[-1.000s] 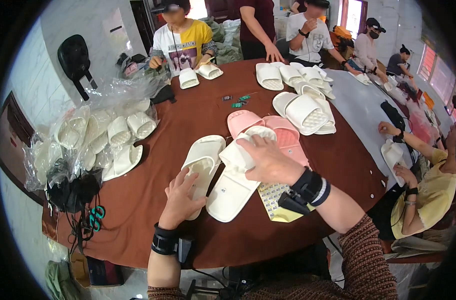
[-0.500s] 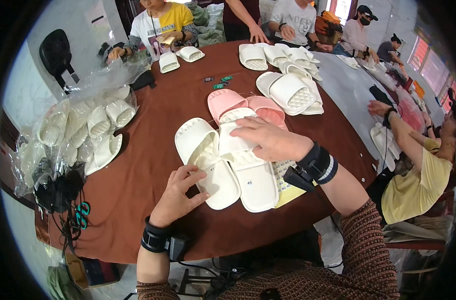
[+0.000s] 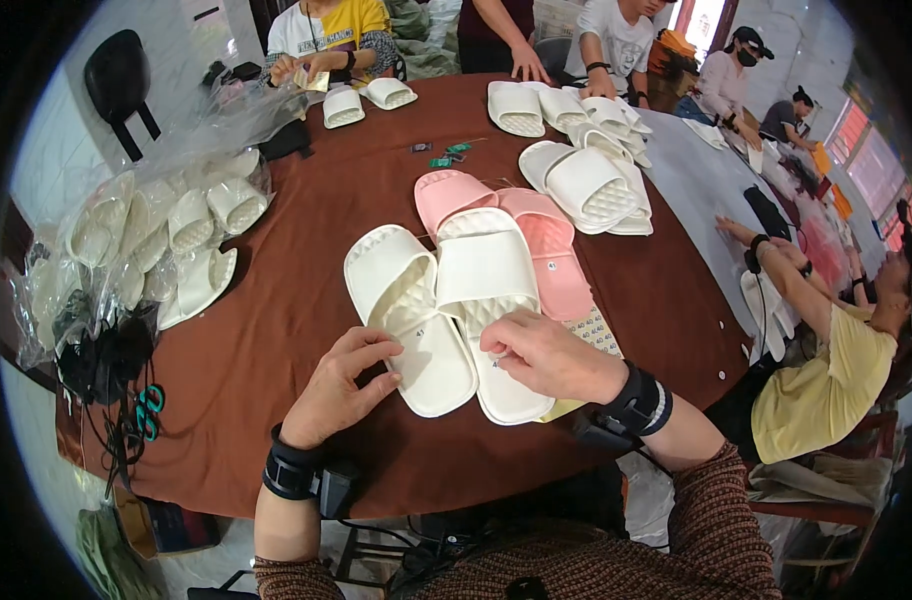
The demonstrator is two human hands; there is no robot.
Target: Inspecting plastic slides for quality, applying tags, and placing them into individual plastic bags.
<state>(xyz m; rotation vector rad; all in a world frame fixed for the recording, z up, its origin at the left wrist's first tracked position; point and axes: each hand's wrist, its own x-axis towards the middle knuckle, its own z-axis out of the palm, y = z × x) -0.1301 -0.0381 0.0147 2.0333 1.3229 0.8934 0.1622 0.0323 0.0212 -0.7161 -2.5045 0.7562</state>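
Pair of white slide slippers (image 3: 434,372), two pieces, side by side at mid-table, toes pointing away from the wearer, heels toward; the right-hand piece partly covers the pink slide slippers (image 3: 551,250) beyond. Insoles: a small printed mark on the left-hand piece; a small round label (image 3: 495,365) on the right-hand piece, partly hidden by fingers. Step in hand, as judged: labelling the insole, or pressing and adjusting that label. Next move, as judged: calls for a light, exact fingertip touch on the label, the slipper kept steady. Right hand (image 3: 556,355): fingers bent and close together over the right-hand insole, just below the strap; whether they pinch the label or merely press cannot be told. Left hand (image 3: 341,385): thumb and forefinger parted, gap between their tips, at the outer edge of the left-hand slipper; nothing gripped, light contact likely. Adjacent: yellow label sheet (image 3: 601,332), partly under the slippers. Farther: white slippers (image 3: 586,188), grouped toward the far right; bagged slippers (image 3: 189,222), left; teal-handled scissors (image 3: 149,412), near left edge; all on brown tablecloth (image 3: 306,260).
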